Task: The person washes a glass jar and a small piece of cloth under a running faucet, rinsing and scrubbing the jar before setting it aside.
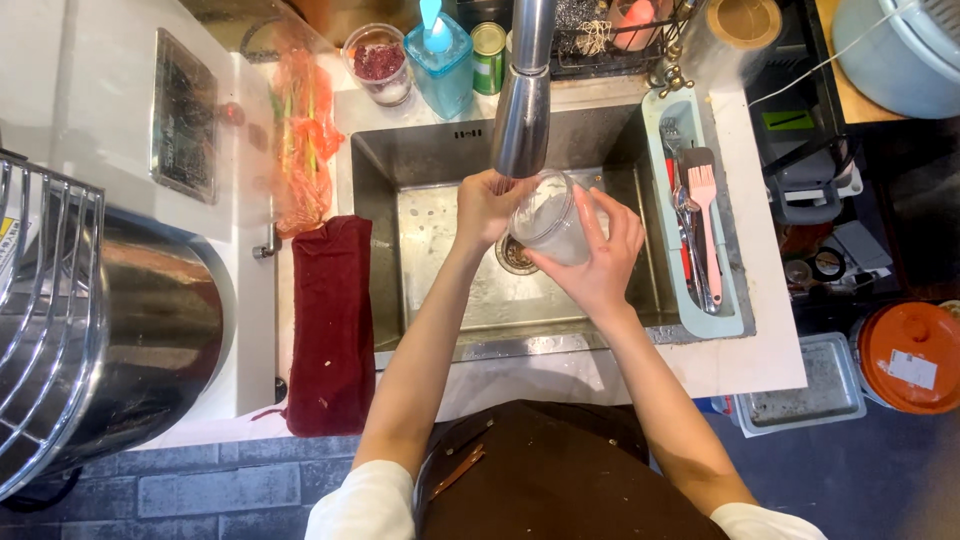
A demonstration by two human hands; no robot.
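Both hands on clear plastic cup [549, 218] under faucet [523, 100], over steel sink [420, 160]

R hand [598, 255] wraps cup from outside, fingers closed on it; L hand [487, 207] at cup rim, fingers curled at/into mouth, grip unclear. Cup tilted, above drain [514, 256]. Dark red towel [331, 320] on counter left of sink; utensil tray [697, 240] w/ pink brush right

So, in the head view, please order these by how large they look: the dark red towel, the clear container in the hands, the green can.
1. Dark red towel, clearly largest.
2. Clear container, held by the right hand with the left hand at its rim; being nearer the camera may enlarge it.
3. Green can, smallest.
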